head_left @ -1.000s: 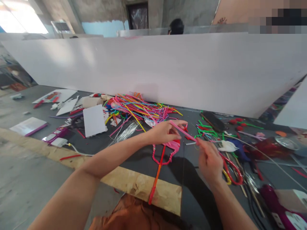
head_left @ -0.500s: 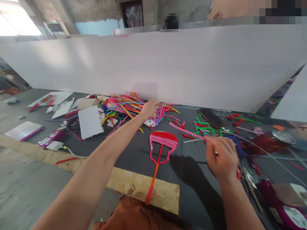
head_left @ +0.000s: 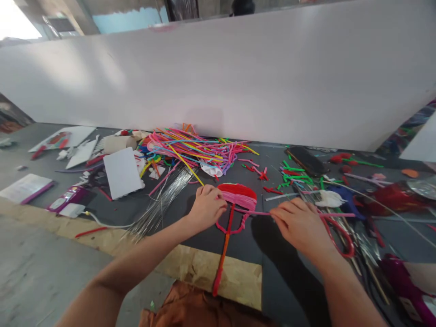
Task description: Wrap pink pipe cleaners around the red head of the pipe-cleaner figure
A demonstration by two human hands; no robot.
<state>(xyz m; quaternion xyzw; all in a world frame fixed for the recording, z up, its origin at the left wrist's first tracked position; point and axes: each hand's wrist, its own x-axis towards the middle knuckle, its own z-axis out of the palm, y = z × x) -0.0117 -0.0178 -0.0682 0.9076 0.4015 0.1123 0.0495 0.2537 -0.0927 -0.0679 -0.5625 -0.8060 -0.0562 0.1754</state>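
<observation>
A pink pipe cleaner [head_left: 256, 213] stretches level between my hands, its far end sticking out to the right. My right hand [head_left: 303, 229] pinches it near the middle. At its other end, my left hand [head_left: 206, 208] is closed with the fingertips on it; the exact grip is partly hidden. Beneath and between the hands lies a flat pipe-cleaner shape [head_left: 238, 196] with a red top, a pink band, an open pink outline and a red-orange stem [head_left: 224, 252] pointing at me. The left fingers cover its left edge.
Behind is a heap of coloured pipe cleaners [head_left: 190, 147] before a white panel [head_left: 238, 81]. Silvery wires [head_left: 166, 200] and a white card [head_left: 123, 173] lie left. Red-handled scissors [head_left: 347, 240], green cut pieces [head_left: 291, 175], a black phone [head_left: 306, 160] and a red can [head_left: 391, 200] are right.
My left hand has come back from the pipe-cleaner heap to the flat shape. My right hand has moved left, bringing the pink pipe cleaner across the shape. The view has tilted down.
</observation>
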